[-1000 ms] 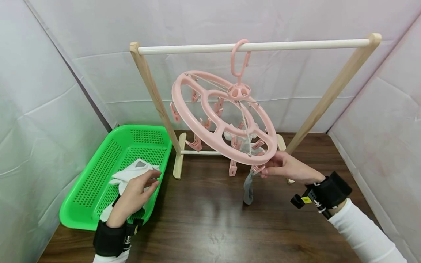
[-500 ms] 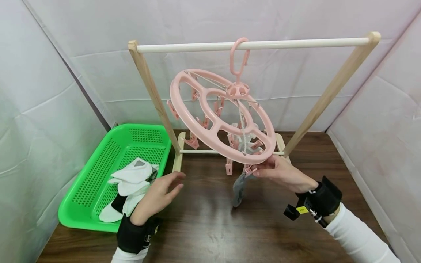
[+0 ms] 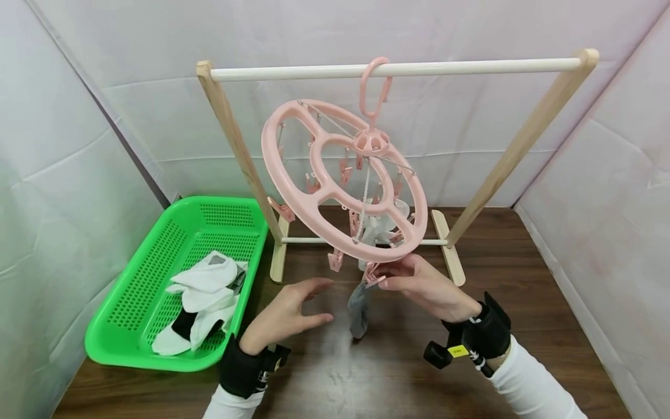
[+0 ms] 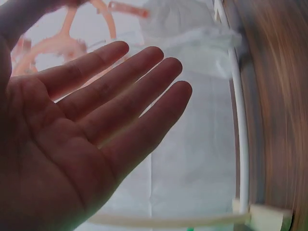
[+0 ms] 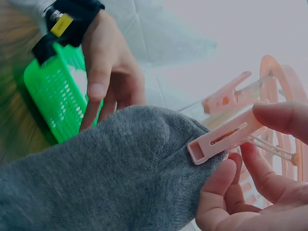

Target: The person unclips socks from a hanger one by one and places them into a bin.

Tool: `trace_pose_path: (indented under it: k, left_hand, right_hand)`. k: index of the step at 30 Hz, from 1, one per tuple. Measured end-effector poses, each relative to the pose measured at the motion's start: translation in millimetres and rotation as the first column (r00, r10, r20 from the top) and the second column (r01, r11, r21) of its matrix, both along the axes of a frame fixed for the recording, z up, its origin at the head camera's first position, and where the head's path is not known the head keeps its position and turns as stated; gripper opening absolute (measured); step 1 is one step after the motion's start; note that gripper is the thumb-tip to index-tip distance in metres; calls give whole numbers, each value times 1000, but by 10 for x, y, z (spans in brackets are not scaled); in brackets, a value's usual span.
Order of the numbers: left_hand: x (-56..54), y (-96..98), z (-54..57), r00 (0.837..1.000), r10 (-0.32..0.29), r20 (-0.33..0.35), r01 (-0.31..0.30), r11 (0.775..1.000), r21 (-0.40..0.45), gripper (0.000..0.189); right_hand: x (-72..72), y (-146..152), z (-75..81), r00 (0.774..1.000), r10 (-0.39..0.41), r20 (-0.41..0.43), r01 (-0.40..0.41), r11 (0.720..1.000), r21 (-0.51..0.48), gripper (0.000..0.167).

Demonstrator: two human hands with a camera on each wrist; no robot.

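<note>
My right hand [image 3: 426,288] pinches a pink clothespin [image 5: 216,139] at the low front edge of the pink round clip hanger [image 3: 324,215]. Thumb and fingers press its tail end, and its tip lies over a grey sock [image 5: 110,173]. The sock hangs down from the clip in the head view. Left of the sock, my left hand [image 3: 288,311] is held with fingers extended and thumb apart, nothing in it. Its bare palm [image 4: 67,144] fills much of the left wrist view. The hanger tilts down toward the right hand.
A pink hook [image 3: 374,87] hangs the hanger from the white bar [image 3: 471,68] of a wooden stand [image 3: 515,154]. Behind the rim hangs a pale sock [image 3: 377,230]. The green basket [image 3: 120,314] at left holds several white and black socks [image 3: 209,276].
My left hand has moved right, from over the basket toward the grey sock. The right hand has drawn the clothespin, sock and hanger rim a little left.
</note>
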State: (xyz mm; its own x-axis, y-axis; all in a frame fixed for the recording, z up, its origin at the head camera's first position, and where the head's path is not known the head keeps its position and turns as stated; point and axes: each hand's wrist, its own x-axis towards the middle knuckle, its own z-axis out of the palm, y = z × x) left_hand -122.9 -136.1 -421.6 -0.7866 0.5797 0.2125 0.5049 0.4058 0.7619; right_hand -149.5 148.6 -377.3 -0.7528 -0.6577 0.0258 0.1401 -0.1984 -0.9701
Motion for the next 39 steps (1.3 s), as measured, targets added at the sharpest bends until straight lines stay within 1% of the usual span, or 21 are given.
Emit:
trace_pose_path:
  k: [2,4,6,8,10,14,17,23,29,33,39]
  left_hand:
    - [-7,76,-8,999,-28,22,27,1000,15,57]
    - [-21,145,-21,999,-45,26,45,999,22,60]
    - [-35,204,-35,999,-46,24,46,999,23,61]
    - [-48,258,-49,999,-48,13,47,999,25,58]
    - [-55,301,-64,999,-44,-19,45,999,23,50]
    - [-57,358,-92,995,-28,-95,31,999,24,21]
    - [-54,378,-99,993,-9,-118,13,1000,28,10]
    - [-31,365,-88,993,9,-115,-8,1000,11,17]
    - [-3,348,-71,994,13,-110,-14,1000,0,28]
    - [16,337,-63,993,24,-116,-26,1000,-10,31]
    - [38,311,-29,991,39,-132,-45,998,-37,34]
  right_hand:
    - [16,-52,-19,1000,-2,0,2,1000,-15,31]
    - [26,-106,-32,1000,-2,-11,2,1000,-25,32]
    - [37,-153,-35,1000,-5,-17,5,999,-38,33]
    - [48,-190,-37,1000,-9,-18,9,999,-44,35]
    - [60,-221,-39,1000,-6,-25,4,999,-50,37]
    - [87,-263,-44,1000,1,-23,-3,997,-78,41]
    - [105,-281,-45,1000,-8,-5,8,994,-109,40]
    - [116,-321,-57,1000,-24,-18,21,990,-137,36]
    - [135,-322,-69,998,-70,-3,69,985,-156,30]
    - [126,-320,-73,998,-64,-20,59,983,-176,28]
    - [89,-311,-60,998,-51,-35,45,985,-166,27]
